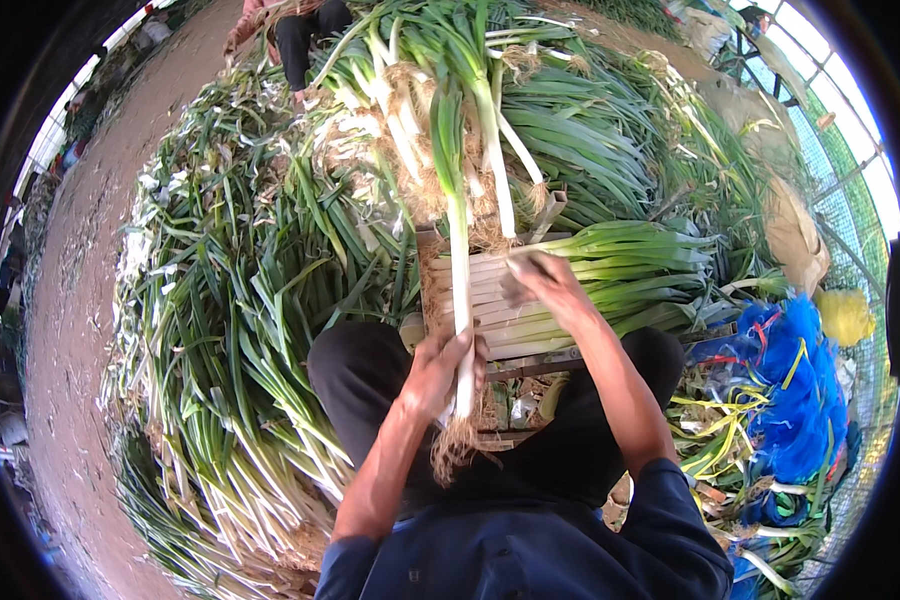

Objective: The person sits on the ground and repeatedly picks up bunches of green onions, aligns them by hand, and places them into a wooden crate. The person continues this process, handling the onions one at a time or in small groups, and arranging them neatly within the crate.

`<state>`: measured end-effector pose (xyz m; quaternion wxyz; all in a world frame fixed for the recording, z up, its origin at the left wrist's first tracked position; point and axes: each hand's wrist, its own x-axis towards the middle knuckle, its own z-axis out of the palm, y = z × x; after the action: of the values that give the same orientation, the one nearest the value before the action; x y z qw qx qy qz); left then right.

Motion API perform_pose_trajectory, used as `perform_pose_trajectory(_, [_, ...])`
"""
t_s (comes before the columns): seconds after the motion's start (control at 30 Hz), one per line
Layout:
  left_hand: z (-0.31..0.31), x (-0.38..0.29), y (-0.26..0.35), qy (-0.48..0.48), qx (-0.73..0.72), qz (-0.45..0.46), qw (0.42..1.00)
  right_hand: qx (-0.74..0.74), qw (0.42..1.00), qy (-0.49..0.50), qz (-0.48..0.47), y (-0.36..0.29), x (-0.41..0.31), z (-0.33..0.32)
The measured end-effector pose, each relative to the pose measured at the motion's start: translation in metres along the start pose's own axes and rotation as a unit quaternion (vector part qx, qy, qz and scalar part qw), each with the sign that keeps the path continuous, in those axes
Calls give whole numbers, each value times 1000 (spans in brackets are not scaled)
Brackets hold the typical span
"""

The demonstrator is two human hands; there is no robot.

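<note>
My left hand (441, 367) is closed around the white stalk of a large green onion (459, 270). The stalk stands lengthwise in front of me, its roots (454, 446) hanging below the hand and its green leaves pointing away. My right hand (541, 283) is blurred, with curled fingers, over a row of cleaned green onions (529, 330); whether it grips anything is hidden. That row lies side by side on a low stand, roots at the left and leaves at the right. The stand's front rail (529, 367) shows between my knees.
Beyond the stand lies a pile of rooted green onions (405, 112). A large leafy heap (232, 315) covers my left side. Blue netting (795, 397) and yellow ties (720, 420) are at right. Another person (292, 37) sits at the far side, near a dirt path (82, 300).
</note>
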<state>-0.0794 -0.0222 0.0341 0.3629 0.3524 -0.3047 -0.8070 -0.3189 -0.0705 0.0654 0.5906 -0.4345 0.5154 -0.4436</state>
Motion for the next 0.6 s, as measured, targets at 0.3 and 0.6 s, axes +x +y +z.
perform_pose_trajectory(0.3, [9, -53, -28, 126, 390, 52, 911, 288, 956, 20, -58, -17, 80, 13])
perform_pose_trajectory(0.6, [32, 10, -8, 146, 598, 314, 723, 260, 956, 96, -95, -32, 37, -52])
